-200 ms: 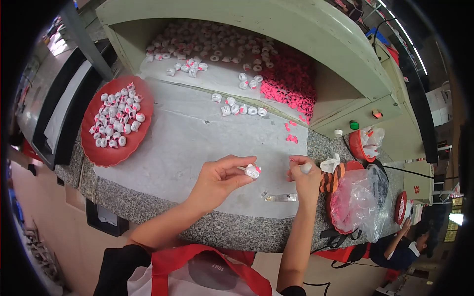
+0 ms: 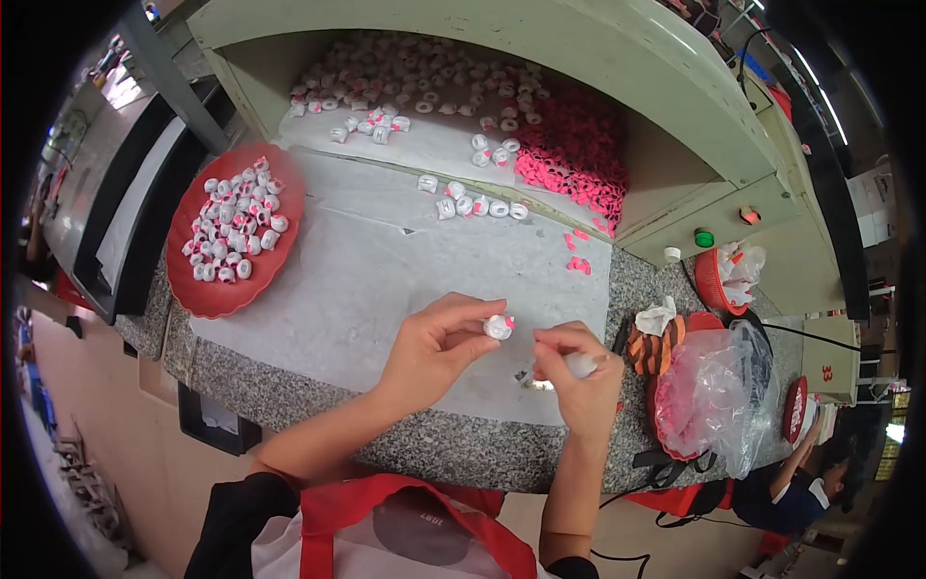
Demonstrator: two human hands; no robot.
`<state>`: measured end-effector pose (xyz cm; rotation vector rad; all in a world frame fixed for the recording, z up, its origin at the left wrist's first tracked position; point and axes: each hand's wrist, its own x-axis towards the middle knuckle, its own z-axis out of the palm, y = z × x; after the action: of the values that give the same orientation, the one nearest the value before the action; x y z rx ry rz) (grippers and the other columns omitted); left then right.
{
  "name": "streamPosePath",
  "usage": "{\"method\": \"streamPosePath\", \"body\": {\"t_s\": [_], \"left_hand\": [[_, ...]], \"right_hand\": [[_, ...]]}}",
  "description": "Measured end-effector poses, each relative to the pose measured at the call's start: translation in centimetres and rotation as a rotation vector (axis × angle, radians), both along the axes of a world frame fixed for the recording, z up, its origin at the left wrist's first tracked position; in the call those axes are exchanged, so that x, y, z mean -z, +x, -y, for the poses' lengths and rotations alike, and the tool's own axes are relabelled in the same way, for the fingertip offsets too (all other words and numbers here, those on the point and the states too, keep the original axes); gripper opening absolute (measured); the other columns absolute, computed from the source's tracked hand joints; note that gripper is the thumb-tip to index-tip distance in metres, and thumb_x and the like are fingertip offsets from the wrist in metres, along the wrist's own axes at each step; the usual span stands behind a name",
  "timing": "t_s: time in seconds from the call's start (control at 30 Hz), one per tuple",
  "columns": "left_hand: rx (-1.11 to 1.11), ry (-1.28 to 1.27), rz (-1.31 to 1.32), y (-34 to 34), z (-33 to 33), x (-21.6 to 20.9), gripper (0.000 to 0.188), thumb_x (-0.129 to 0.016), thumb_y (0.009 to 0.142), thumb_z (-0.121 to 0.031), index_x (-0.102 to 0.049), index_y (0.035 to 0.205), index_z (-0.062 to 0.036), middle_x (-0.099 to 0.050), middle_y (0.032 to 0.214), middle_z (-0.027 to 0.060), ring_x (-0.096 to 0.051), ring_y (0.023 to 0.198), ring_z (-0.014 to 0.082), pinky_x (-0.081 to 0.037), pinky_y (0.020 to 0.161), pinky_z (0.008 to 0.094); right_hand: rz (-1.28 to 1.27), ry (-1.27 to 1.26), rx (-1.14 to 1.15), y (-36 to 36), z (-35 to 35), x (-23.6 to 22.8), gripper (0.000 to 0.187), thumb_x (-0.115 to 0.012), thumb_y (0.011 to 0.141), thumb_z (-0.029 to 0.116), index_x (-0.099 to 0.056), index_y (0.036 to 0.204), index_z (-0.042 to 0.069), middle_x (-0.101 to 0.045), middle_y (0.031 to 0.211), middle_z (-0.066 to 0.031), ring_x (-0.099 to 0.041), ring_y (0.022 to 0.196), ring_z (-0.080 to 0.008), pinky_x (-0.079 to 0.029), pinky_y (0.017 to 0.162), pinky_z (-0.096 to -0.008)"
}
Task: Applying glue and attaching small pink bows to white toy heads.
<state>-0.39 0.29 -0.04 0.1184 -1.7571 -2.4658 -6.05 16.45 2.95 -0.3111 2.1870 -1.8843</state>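
Observation:
Between thumb and fingers of my left hand (image 2: 429, 352) is a small white rounded piece with a bit of pink (image 2: 498, 327) on it, held above the paper-covered bench. My right hand (image 2: 584, 386) is closed just to the right, apart from that piece. A whitish, blunt-ended tool (image 2: 582, 364), perhaps a small bottle, pokes out of its grip; most of it is hidden. Whether the pinched fingertips also hold something small is not visible. Beneath the right hand, a shiny metal strip (image 2: 542, 384) is partly covered.
At left stands a red scalloped dish (image 2: 183, 280) of similar white pieces. More pieces (image 2: 479, 206) line the shelf front, with pink parts (image 2: 579, 183) piled behind. On the right are a striped orange object (image 2: 651, 352), a clear plastic bag (image 2: 738, 386) and a red basket (image 2: 709, 282).
My right hand has moved left and slightly down, closer to the white piece, now covering part of the metal strip. My left hand keeps its hold. The whole view has shifted slightly.

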Motion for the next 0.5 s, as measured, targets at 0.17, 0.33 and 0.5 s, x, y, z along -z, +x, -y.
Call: {"method": "streamPosePath", "body": {"t_s": [0.17, 0.33, 0.5], "left_hand": [[-0.029, -0.140, -0.066, 0.2, -0.2, -0.3, 0.035, -0.053, 0.075, 0.014, -0.056, 0.108, 0.0010, -0.050, 0.103, 0.0085, -0.055, 0.093, 0.0156, -0.048, 0.080, 0.0253], [0.029, -0.419, -0.125, 0.4, 0.4, -1.4, 0.032, -0.055, 0.073, 0.013, -0.058, 0.104, 0.0018, -0.051, 0.106, 0.0105, -0.055, 0.093, 0.0169, -0.049, 0.078, 0.0260], [0.102, -0.172, -0.099, 0.4, 0.6, -2.3, 0.029, -0.056, 0.073, 0.012, -0.060, 0.100, 0.0025, -0.052, 0.107, 0.0126, -0.056, 0.093, 0.0186, -0.049, 0.077, 0.0272]], "right_hand": [[-0.038, 0.007, -0.072, 1.3, 1.1, -1.4, 0.016, -0.070, 0.063, -0.005, -0.059, 0.074, -0.001, -0.058, 0.070, -0.0044, -0.054, 0.060, -0.0087, -0.043, 0.052, -0.0200], [0.045, 0.037, -0.083, 0.7, 0.7, -0.9, 0.019, -0.073, 0.062, -0.003, -0.056, 0.072, 0.000, -0.058, 0.069, -0.0049, -0.052, 0.059, -0.0086, -0.042, 0.052, -0.0195], [0.115, -0.032, -0.030, 0.9, 0.4, 0.1, 0.022, -0.074, 0.061, -0.002, -0.055, 0.071, 0.001, -0.056, 0.067, -0.0042, -0.052, 0.059, -0.0084, -0.042, 0.053, -0.0194]]}}
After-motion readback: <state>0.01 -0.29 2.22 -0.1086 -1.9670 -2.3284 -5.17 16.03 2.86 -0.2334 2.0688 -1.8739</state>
